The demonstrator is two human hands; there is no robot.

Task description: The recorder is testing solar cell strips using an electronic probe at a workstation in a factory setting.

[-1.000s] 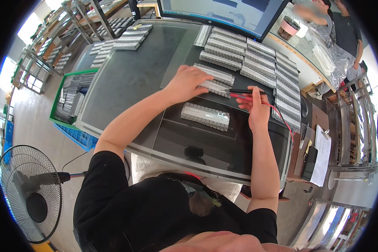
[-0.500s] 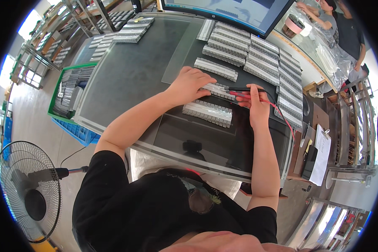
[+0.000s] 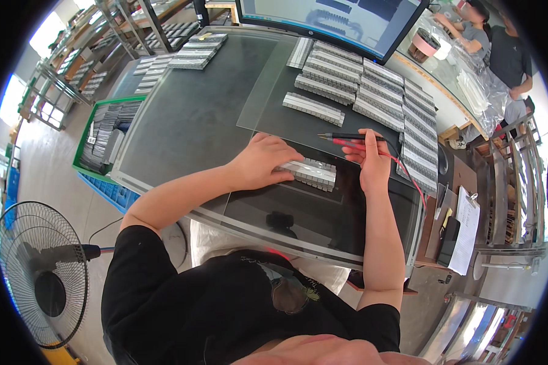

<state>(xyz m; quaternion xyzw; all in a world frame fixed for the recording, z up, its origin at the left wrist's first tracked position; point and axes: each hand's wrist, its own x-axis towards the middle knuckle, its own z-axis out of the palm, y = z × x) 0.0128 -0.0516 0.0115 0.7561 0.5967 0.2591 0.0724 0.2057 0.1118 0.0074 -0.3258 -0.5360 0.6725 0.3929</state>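
A pale grey segmented strip (image 3: 315,172) with toothed edges lies on the dark glossy panel in front of me. My left hand (image 3: 263,161) is closed around its left end, and the fingers cover that end. Whether one strip or two lie side by side there, I cannot tell. Just right of and beyond it, my right hand (image 3: 371,159) grips a black test probe (image 3: 347,136) and a red test probe (image 3: 350,145), tips pointing left and clear of the strip. A red wire (image 3: 411,176) trails from the hand. Another single strip (image 3: 313,108) lies farther away.
Rows of similar strips (image 3: 380,91) fill the table's far right, below a monitor (image 3: 341,24). A glass sheet (image 3: 256,112) lies left of them. A green crate (image 3: 100,137) stands left, a fan (image 3: 42,274) near left. A clipboard (image 3: 466,225) sits right; two people work beyond.
My left hand has come nearer to me, from the middle strip to the near one. The middle strip no longer shows in its former place. The probes have lifted away to the right hand's side.
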